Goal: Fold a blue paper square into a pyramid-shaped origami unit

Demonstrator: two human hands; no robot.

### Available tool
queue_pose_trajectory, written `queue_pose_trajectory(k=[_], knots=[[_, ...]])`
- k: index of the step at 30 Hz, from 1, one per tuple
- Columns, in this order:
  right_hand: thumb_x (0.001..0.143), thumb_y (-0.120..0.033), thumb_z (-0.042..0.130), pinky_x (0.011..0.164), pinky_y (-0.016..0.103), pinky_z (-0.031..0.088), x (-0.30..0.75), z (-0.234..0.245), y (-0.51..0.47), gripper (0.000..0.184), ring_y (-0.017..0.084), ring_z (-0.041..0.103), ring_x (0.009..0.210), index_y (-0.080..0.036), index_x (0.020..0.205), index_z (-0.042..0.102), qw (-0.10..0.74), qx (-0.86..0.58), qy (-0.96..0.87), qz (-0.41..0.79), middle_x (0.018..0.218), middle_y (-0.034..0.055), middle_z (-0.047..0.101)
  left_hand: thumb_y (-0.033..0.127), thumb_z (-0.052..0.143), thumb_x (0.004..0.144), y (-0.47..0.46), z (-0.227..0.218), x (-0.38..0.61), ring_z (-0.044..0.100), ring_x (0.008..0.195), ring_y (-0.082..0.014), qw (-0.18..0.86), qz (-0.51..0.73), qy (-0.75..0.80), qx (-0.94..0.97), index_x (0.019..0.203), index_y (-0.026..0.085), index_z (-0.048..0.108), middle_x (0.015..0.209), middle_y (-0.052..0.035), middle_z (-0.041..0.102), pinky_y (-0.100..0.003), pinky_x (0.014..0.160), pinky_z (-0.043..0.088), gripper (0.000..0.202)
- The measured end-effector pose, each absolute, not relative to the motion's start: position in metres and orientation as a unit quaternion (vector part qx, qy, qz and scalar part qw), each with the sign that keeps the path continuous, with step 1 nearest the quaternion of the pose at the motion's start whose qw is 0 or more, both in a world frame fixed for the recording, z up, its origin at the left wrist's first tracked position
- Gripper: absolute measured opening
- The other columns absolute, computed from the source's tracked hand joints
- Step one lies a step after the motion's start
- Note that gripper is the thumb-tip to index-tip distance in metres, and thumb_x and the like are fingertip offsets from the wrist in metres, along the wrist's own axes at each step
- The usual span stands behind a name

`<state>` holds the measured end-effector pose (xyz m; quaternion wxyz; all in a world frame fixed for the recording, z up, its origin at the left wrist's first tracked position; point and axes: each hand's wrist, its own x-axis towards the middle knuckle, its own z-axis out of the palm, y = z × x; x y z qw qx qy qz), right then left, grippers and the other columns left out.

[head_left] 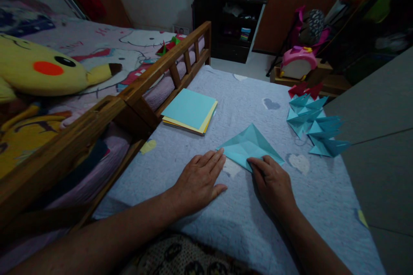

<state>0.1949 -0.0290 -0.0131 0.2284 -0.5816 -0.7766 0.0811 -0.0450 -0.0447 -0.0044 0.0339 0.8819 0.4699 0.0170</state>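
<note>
Paper (251, 144) lies on patterned cloth (248, 99) beside a bed (161, 63).

a person's left hand (200, 178) lies flat, palm down, thumb spread; the right hand (272, 182) pinches, fingers curled, both bare forearms (138, 219) angled inward.

Head camera looks forward and down; folded blue paper (253, 142) near, dark cabinet (213, 23) far.

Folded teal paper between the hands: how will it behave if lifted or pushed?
The folded teal paper is probably light, being thin sheet. It likely bends readily along its visible creases. Pushed, it would probably slide rather than roll, since it lies nearly flat on the cloth.
</note>
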Motion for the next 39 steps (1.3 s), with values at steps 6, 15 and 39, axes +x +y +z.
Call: queue_pose_trajectory(k=[6, 15, 39], knots=[[0.1, -0.027, 0.043, 0.067, 0.032, 0.045, 0.1952, -0.0131, -0.0293, 0.033, 0.021, 0.061, 0.075, -0.018, 0.105, 0.075, 0.231, -0.578, -0.778, 0.088, 0.082, 0.0057, 0.06, 0.054, 0.048, 0.099, -0.0447, -0.004, -0.0438, 0.04, 0.14, -0.0289, 0.033, 0.02, 0.474, 0.88, 0.15, 0.014, 0.04, 0.16, -0.012, 0.038, -0.042, 0.107, 0.036, 0.065], [0.1, -0.027, 0.044, 0.066, 0.032, 0.044, 0.1963, -0.0144, -0.0282, 0.033, 0.021, 0.061, 0.073, -0.019, 0.104, 0.075, 0.231, -0.573, -0.782, 0.082, 0.081, 0.0056, 0.06, 0.054, 0.046, 0.1, -0.0445, -0.0049, -0.0444, 0.039, 0.14, -0.03, 0.032, 0.02, 0.475, 0.879, 0.15, 0.014, 0.039, 0.16, -0.0135, 0.038, -0.042, 0.107, 0.036, 0.065], [0.099, -0.029, 0.045, 0.067, 0.03, 0.044, 0.1954, -0.0115, -0.0283, 0.032, 0.019, 0.06, 0.074, -0.021, 0.106, 0.075, 0.215, -0.588, -0.774, 0.09, 0.082, 0.0048, 0.06, 0.057, 0.057, 0.094, -0.0533, 0.0003, -0.0414, 0.04, 0.136, -0.0388, 0.018, 0.03, 0.544, 0.838, 0.147, 0.014, 0.043, 0.157, -0.0219, 0.037, -0.05, 0.106, 0.039, 0.07]])
